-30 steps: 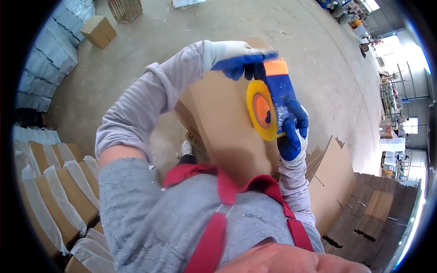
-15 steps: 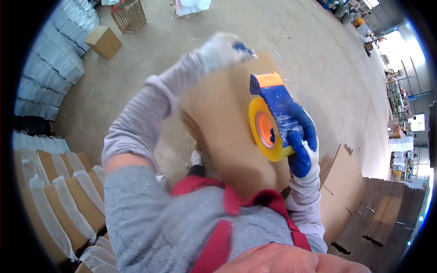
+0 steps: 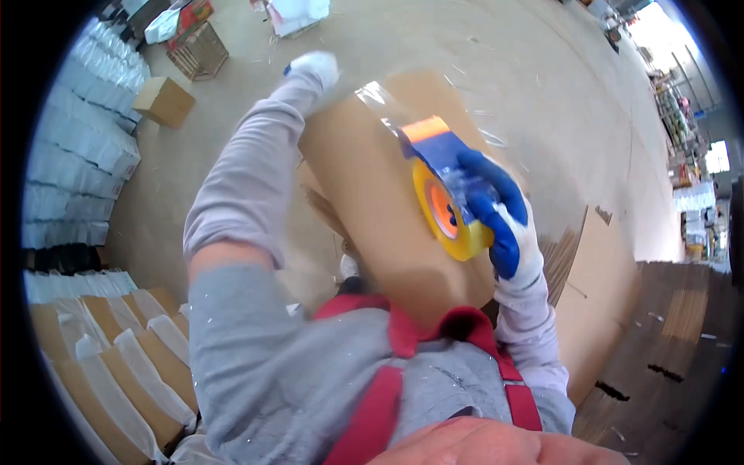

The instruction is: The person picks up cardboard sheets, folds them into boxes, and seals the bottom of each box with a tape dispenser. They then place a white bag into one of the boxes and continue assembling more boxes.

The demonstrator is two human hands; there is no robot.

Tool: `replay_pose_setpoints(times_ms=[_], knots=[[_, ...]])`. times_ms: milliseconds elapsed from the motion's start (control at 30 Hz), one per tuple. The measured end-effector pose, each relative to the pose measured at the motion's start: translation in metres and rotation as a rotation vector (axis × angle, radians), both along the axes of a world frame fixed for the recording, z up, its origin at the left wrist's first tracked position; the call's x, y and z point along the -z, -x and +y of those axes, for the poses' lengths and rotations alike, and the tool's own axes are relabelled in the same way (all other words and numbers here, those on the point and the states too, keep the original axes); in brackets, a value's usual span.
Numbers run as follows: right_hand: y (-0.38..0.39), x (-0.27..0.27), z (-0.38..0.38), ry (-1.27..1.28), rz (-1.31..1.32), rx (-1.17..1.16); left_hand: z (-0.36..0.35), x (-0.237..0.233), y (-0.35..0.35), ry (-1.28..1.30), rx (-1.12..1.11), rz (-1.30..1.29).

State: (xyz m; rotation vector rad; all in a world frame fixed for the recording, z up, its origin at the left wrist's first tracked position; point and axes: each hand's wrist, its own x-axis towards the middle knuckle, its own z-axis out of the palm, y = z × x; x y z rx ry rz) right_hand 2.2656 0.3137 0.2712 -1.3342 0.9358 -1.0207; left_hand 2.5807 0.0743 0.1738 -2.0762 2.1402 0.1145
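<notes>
My right hand, in a white glove with blue coated fingers, is wrapped round the handle of a blue and orange tape dispenser. A yellow roll of tape with an orange hub sits in it. The dispenser is over a brown cardboard box in front of my body. From its head a strip of clear tape runs to the box's far edge. My left hand, in a white glove, is beyond the box's far left corner. Its fingers are blurred and mostly turned from view.
Flat cardboard sheets lean and lie at right. Brown boxes with white wrapping stand at lower left, below stacked white packages. A small carton and a wicker basket stand on the floor farther off.
My left hand has moved left, off the top of the box to beyond its far corner. The dispenser has shifted slightly left and tilted, and a clear tape strip now shows at the box's far edge.
</notes>
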Motion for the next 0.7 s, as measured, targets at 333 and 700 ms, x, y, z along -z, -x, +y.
replay_pose_setpoints(times_ms=[333, 700], knots=[[0.151, 0.009, 0.186, -0.310, -0.075, 0.195, 0.044, -0.004, 0.073, 0.109, -0.094, 0.225], [0.156, 0.083, 0.194, -0.647, -0.005, 0.207, 0.267, -0.025, 0.264, 0.155, 1.013, 0.386]])
